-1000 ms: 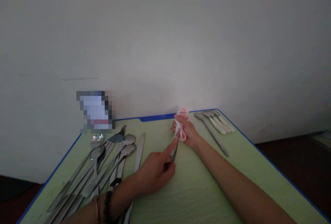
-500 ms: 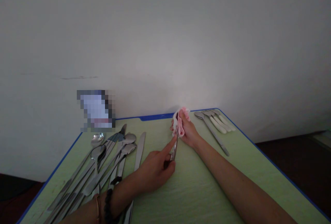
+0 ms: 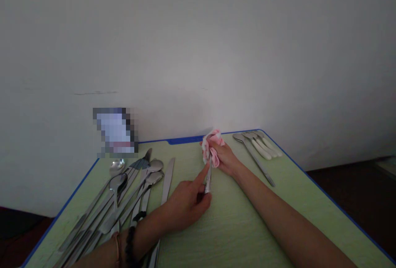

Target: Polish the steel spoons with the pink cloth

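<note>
My left hand [image 3: 188, 204] is closed on the lower end of a metal cutlery handle [image 3: 208, 177], with the index finger stretched along it. The far end of this piece is hidden in a pink and white cloth [image 3: 213, 146], so its kind does not show. My right hand [image 3: 227, 158] grips the cloth, folded around that end. Left of my left hand lies a table knife [image 3: 168, 179], its lower part behind my forearm. A long-handled spoon [image 3: 253, 158] rests to the right of my right hand.
Several spoons [image 3: 117, 182] and other metal cutlery lie in a pile on the left of the green table [image 3: 241, 226]. At the back right are several white-handled forks [image 3: 262, 150]. A blurred-out device [image 3: 114, 129] leans by the wall [image 3: 198, 53] at the back left.
My right hand has turned slightly and shifted a little left with the cloth, which now shows more pink. My left hand has barely moved.
</note>
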Available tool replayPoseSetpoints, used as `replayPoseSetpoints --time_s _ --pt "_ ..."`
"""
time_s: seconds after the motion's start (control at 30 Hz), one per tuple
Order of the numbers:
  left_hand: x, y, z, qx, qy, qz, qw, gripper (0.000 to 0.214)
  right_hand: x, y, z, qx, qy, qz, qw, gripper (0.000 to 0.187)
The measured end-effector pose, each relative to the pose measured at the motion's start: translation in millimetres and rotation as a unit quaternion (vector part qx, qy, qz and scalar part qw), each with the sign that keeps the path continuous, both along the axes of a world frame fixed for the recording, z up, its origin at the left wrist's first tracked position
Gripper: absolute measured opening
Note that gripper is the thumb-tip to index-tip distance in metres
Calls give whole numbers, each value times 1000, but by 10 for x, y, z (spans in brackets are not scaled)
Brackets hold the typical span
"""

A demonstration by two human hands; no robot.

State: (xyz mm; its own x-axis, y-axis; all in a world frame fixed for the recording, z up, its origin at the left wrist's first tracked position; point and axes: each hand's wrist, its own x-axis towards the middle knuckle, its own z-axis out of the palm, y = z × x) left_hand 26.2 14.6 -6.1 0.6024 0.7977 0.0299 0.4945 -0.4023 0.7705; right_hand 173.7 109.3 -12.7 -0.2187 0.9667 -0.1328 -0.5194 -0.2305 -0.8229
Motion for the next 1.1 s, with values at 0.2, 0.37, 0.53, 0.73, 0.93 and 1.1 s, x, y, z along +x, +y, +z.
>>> replayPoseSetpoints --time_s 0.2,0.37,0.53,0.73,0.93,1.1 --pt "-4 -14 8 5 -3 -7 1000 73 -3 15 -11 2 16 -10 1000 27" --pt "2 -1 13 2 -8 -8 1000 74 -4 16 0 -20 33 -32 999 31" --pt "9 3 -10 -6 -19 1 1000 72 -15 11 12 -27 45 -37 998 33" --pt "10 4 -29 -28 -121 36 992 60 -36 36 38 16 73 12 997 23" --pt "2 17 -51 -30 -168 81 982 51 13 9 72 46 133 42 989 33" --pt "3 27 -88 -40 -176 76 981 51 75 9 50 15 150 60 987 66"
